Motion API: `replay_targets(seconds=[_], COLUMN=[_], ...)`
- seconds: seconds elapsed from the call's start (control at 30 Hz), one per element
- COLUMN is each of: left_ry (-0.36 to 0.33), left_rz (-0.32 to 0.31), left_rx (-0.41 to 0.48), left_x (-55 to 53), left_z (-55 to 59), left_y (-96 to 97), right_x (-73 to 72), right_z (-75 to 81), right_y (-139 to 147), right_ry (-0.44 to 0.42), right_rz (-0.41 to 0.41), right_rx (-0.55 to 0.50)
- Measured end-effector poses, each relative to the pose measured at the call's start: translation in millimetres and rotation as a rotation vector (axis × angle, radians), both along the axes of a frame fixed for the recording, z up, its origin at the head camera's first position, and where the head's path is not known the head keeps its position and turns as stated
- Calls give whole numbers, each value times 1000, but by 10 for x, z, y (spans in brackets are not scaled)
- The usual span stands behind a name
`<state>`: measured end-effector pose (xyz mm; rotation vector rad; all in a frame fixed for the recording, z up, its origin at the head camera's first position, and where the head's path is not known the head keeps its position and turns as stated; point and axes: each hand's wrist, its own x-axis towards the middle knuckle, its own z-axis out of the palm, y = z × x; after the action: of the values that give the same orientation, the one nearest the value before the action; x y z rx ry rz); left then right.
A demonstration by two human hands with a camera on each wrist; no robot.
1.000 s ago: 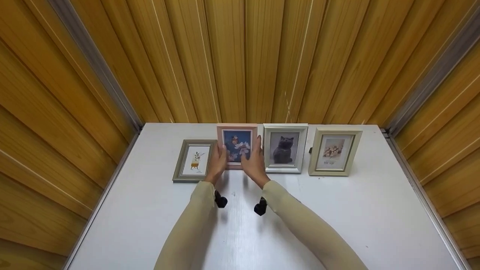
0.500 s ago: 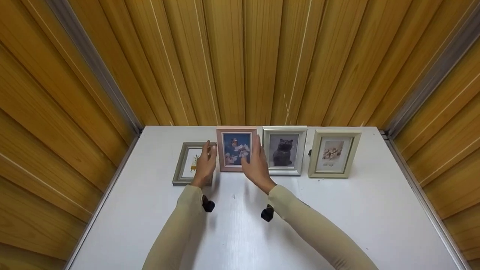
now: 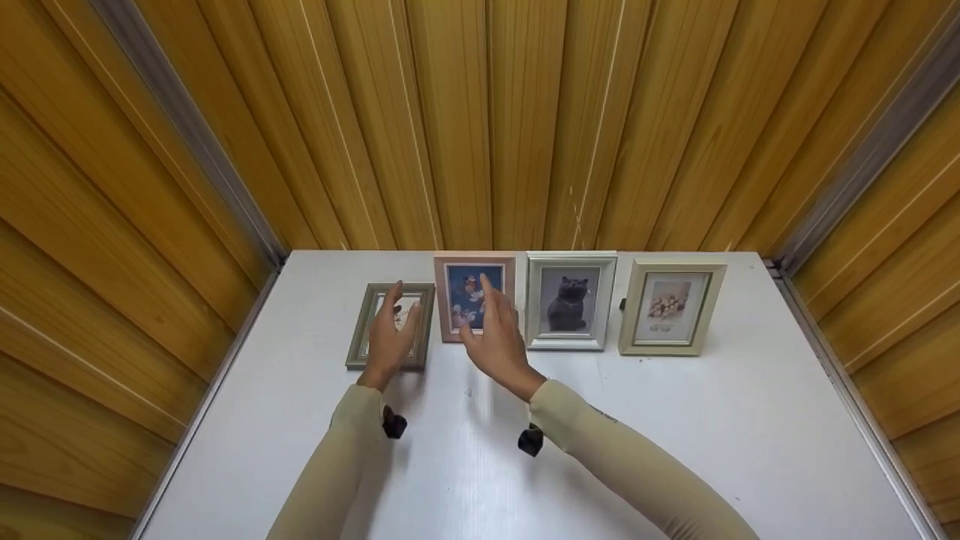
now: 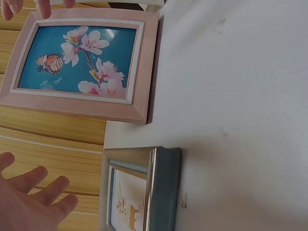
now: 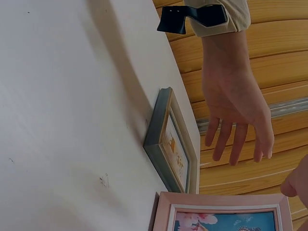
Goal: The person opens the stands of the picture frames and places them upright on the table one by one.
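Observation:
My left hand (image 3: 390, 341) is held over a grey-green picture frame (image 3: 420, 289), its fingers extended and nothing in its grasp. That frame appears to lie low on the table, its plant print partly covered by the hand. Beside it a pink picture frame (image 3: 456, 296) stands upright with a photo of a butterfly and blossoms. In front of its right part is my right hand (image 3: 499, 345), fingers straight, holding nothing; whether it touches the frame I cannot tell. The left wrist view shows the left hand (image 4: 31, 197) apart from both frames.
Right of the pink frame stands a silver-white frame (image 3: 570, 300) with a grey cat photo. Farther right is a cream frame (image 3: 667, 307). All are near the back edge of the white table (image 3: 465, 465), before a wood-panelled wall (image 3: 480, 127).
Both hands gripped the sides of the pink frame and have let go. My left hand has shifted left over the grey-green frame. The right hand has drawn slightly left, off the frame's side.

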<state>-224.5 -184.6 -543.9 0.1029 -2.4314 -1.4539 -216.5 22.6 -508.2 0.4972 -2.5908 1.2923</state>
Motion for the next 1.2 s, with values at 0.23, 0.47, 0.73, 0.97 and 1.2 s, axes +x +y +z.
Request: replay_targets(seconds=[0.23, 0.47, 0.73, 0.97, 1.2], left_ry=[54, 118, 98, 88, 80], left_rz=[24, 18, 58, 78, 95], left_rx=[-28, -9, -6, -18, -14], left_x=[125, 239, 391, 440, 502], left_z=[11, -10, -78, -82, -104], left_y=[-194, -424, -620, -701, -782], right_x=[43, 72, 122, 138, 146], right_z=[-1, -7, -30, -6, -10], right_y=[-132, -313, -495, -596, -679], right_ry=[45, 49, 0, 3, -17], right_rz=[127, 238, 304, 333, 343], right_rx=[19, -3, 32, 18, 14])
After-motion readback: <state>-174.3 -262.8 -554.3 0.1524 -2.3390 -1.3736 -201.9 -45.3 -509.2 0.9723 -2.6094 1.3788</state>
